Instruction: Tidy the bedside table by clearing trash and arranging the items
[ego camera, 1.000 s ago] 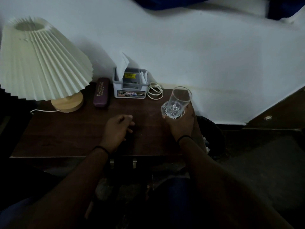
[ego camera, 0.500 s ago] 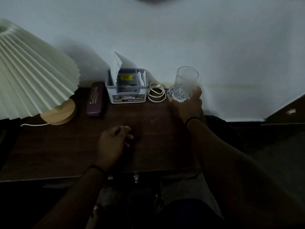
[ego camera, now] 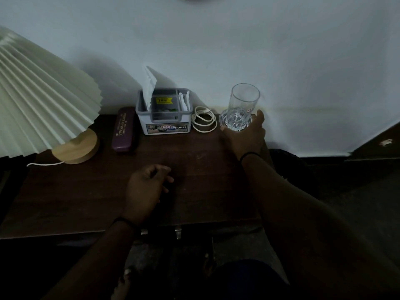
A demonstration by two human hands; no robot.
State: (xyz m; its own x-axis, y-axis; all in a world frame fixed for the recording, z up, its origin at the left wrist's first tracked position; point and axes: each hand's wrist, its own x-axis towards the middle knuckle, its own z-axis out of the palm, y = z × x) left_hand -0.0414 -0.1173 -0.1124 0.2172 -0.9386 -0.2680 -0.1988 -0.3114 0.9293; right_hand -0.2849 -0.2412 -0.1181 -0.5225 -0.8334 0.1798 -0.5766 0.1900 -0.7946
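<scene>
**Colours at the table**

Dark brown wood-grain table. Cream pleated shade over pale wooden base. Maroon case with light lettering. Grey box, yellow label inside. White cable. Clear cut-pattern glass.

Dim, murky frame; pale wall brightest, foreground nearly black, lamp shade bowed, perhaps by wide-angle distortion

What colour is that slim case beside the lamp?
Dark purple, with pale lettering; the case shows clearly in the head view.
</scene>
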